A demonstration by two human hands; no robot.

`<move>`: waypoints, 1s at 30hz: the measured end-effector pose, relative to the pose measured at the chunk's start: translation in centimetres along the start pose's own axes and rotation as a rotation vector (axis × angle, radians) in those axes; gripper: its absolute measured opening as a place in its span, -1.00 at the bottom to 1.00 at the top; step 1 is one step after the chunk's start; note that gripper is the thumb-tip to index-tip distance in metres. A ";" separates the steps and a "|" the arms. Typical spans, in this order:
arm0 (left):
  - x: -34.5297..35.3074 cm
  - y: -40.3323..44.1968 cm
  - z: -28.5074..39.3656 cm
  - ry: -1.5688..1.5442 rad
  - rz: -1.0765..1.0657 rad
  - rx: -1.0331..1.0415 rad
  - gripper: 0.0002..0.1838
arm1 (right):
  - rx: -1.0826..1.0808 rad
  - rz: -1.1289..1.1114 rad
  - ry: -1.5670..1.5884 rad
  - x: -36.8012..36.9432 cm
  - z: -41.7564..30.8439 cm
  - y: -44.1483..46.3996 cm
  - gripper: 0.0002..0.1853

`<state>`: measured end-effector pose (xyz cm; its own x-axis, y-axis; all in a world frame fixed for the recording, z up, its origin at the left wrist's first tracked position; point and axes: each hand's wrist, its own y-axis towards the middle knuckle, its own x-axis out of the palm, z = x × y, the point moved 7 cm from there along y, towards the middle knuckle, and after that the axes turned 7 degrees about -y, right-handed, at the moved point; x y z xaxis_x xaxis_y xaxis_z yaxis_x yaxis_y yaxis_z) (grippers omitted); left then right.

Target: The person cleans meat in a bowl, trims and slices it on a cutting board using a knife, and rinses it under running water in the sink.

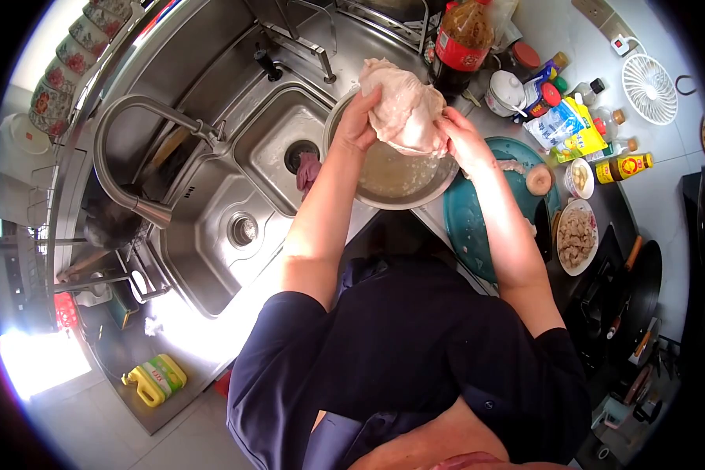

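A large, pale, wet piece of raw meat (403, 110) is held up between both my hands; its exact kind is unclear. My left hand (359, 117) grips its left side, with the thumb along the near edge. On the right side, the fingers of my right hand (464, 139) close around the lower edge. Directly beneath is a wide metal basin (415, 202) of cloudy water with small whitish bits in it. The meat hangs above the water. Right of the basin, a teal cutting board (466, 223) carries a round pale piece (539, 179) and a dark-bladed knife (543, 227).
A steel double sink (211, 258) with a curved faucet (106, 149) lies to the left, a purple cloth (308, 171) at its edge. Bottles and a cola bottle (460, 47) crowd the back right. A plate of diced pieces (576, 236) stands near the stove (603, 294).
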<state>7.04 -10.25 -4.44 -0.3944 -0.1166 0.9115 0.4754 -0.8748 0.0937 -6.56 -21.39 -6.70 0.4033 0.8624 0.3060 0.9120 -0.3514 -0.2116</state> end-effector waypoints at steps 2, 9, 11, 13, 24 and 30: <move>0.2 -0.1 -0.1 -0.007 -0.002 0.015 -0.45 | 0.039 -0.027 0.055 -0.9 1.1 -0.1 -0.60; 2.9 -1.3 -0.8 0.005 0.002 0.039 -0.31 | -0.075 -0.006 0.089 -0.5 0.5 -1.5 -0.54; 3.5 -1.2 -1.2 0.024 -0.004 0.017 -0.27 | -0.077 0.046 0.084 -1.3 0.1 -2.0 -0.58; 4.1 -1.1 -1.9 0.044 -0.020 -0.008 -0.26 | -0.082 0.071 0.057 -2.1 -0.6 -2.8 -0.60; 9.6 0.5 -11.6 0.419 -0.169 -0.254 -0.12 | -0.264 0.398 0.072 -9.3 -2.7 -9.1 -0.59; 9.4 1.0 -18.3 0.333 -0.207 -0.283 -0.31 | -0.349 0.553 0.094 -14.0 -3.3 -15.7 -0.66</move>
<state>-10.62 -20.85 -3.11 -0.7105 -0.0309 0.7030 0.1462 -0.9837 0.1046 -26.27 -29.18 -4.63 0.8097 0.4906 0.3219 0.5327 -0.8447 -0.0527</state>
